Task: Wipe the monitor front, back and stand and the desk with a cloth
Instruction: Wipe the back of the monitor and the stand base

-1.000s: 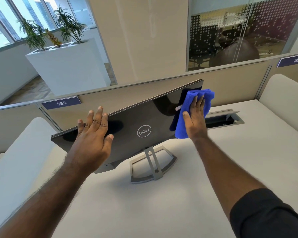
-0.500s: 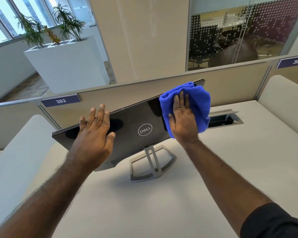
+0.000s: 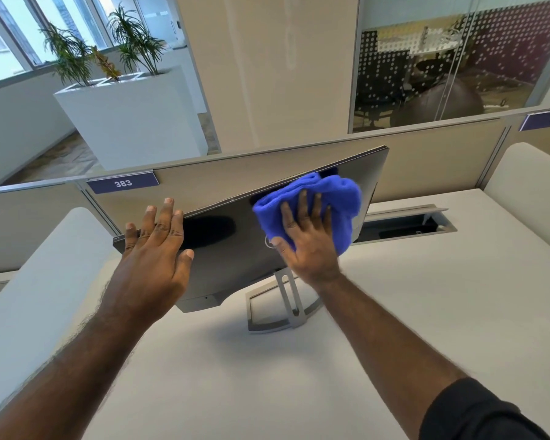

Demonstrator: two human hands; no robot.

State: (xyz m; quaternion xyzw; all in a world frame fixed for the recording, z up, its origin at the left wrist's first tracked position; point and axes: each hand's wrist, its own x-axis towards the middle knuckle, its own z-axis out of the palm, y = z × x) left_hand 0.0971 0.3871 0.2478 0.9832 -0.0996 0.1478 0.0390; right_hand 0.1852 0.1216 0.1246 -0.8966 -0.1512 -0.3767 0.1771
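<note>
Nearest me, the pale off-white counter [image 3: 426, 312] fills the lower view, and my two bare forearms reach up across it; a dark sleeve [image 3: 477, 414] covers my right upper arm at the bottom corner. On the counter stands the silver open-frame monitor stand [image 3: 285, 308], in the same spot as a second ago.

My left hand [image 3: 154, 249] lies flat on the left part of the glossy black back of the monitor [image 3: 232, 258], fingers [image 3: 162, 217] straight and close together with the tips reaching over the top edge, thumb out to the side. It sits where it sat half a second ago, bracing the panel.

My right hand [image 3: 308, 246] presses the bunched blue microfibre cloth [image 3: 337, 204] against the back panel, fingers spread and flat on the fabric, not curled round it. Here is the change: a second ago the cloth was at the panel's far right upper corner; half a second ago it had slid inward; now it has come further left and lower, toward the centre, and my hand covers most of the round white logo [image 3: 269, 242] that showed clearly before. The right end of the panel is bare again.

The monitor tilts with its top edge away from me. Behind it runs the beige partition [image 3: 204, 179] with a purple plate reading 383 [image 3: 123, 183], and an open cable hatch [image 3: 407, 222] is set into the counter on the right. Farther off is a white planter [image 3: 124, 122] with green palms.
</note>
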